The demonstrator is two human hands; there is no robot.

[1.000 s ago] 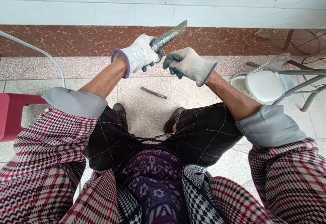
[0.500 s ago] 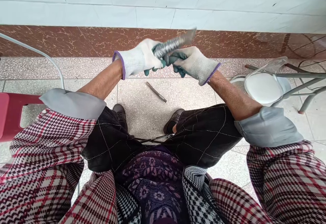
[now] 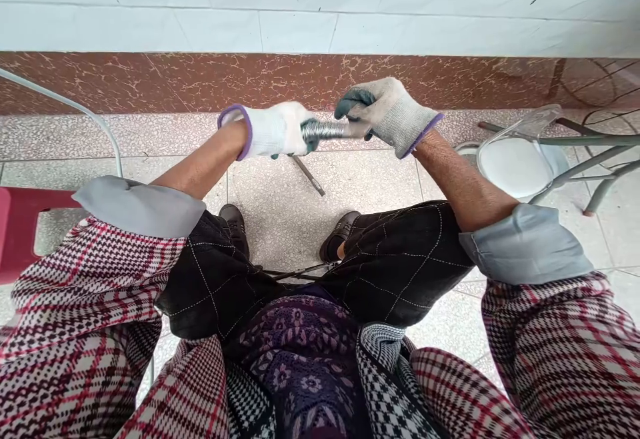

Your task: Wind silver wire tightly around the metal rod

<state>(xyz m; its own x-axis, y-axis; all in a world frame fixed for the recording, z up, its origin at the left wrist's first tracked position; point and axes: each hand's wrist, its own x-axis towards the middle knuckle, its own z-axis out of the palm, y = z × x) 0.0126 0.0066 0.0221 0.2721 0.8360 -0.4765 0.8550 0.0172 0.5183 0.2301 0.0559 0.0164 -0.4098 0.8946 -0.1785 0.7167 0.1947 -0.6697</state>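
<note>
Your left hand (image 3: 285, 129) is wrapped around the left end of a silvery wound stick (image 3: 330, 130), held nearly level at the upper middle of the frame; your right hand (image 3: 390, 114) is curled at its right tip, though I can't tell whether it grips. Expect the stick to be fairly light and stiff, its windings perhaps slick and apt to slip, so hold it firmly round the left part and pinch the tip gently.

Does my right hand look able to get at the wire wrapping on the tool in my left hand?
Likely yes: the right hand is close by the end of the tool, and some wire wrapping shows uncovered between the hands, though the left hand may cover part.
</note>
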